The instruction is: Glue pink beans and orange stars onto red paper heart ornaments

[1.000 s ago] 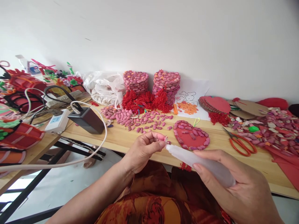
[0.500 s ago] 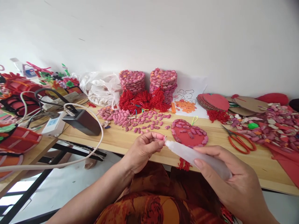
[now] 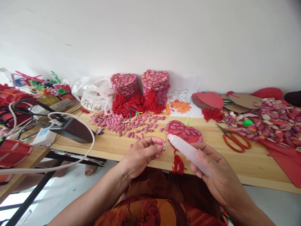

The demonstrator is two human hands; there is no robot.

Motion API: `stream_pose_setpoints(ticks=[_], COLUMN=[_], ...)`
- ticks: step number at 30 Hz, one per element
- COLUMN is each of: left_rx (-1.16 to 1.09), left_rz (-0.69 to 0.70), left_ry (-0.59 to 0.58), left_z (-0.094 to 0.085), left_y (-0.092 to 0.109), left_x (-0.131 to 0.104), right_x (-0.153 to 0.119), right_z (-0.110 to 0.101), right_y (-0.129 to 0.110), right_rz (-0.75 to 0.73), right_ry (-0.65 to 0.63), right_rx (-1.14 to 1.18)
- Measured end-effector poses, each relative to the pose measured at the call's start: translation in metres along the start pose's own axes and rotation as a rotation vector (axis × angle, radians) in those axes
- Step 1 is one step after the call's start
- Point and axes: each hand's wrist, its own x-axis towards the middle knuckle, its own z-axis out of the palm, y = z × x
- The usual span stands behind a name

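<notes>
We have drawn the white bottle [image 3: 187, 152] back from the small piece [image 3: 164, 145]. On the tabletop [image 3: 213, 135], the red disc [image 3: 193, 138] lies partly behind it; our right hand [image 3: 217, 171] grips the white bottle, our left hand [image 3: 141, 155] pinches the small piece.

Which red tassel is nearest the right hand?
The lone tassel near the front edge of the table, just below the partly covered red disc. The other tassels lie farther back, by the pink stacks and red cutouts.
</notes>
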Motion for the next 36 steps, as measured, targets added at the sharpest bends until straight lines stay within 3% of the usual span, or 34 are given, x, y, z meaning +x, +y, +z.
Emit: stream_pose_setpoints(ticks=[7,10,15,20,24,29,36], left_rx=[0.054,0.089,0.336,0.864,1.205,1.446,1.594], left_rz=[-0.097,-0.098,0.095,0.331,0.520,0.598,0.630], left_ry=[-0.050,-0.054,-0.044,-0.008,-0.067,-0.105,-0.126], left_z=[0.009,0.011,0.015,0.024,0.032,0.038,0.042], left_y=[0.001,0.006,0.017,0.022,0.017,0.007,0.002], left_x=[0.005,0.009,0.028,0.048,0.056,0.063,0.067], right_x=[0.007,0.012,0.019,0.023,0.025,0.030,0.031], right_z=[-0.011,-0.020,-0.042,-0.063,-0.074,-0.080,-0.088], right_y=[0.000,-0.006,-0.016,-0.021,-0.019,-0.014,-0.008], right_rz=[0.137,0.108,-0.059,-0.151,-0.152,-0.067,0.020], right_ry=[-0.044,-0.053,-0.028,-0.002,0.029,0.067,0.115], right_rx=[0.362,0.510,0.601,0.548,0.509,0.493,0.475])
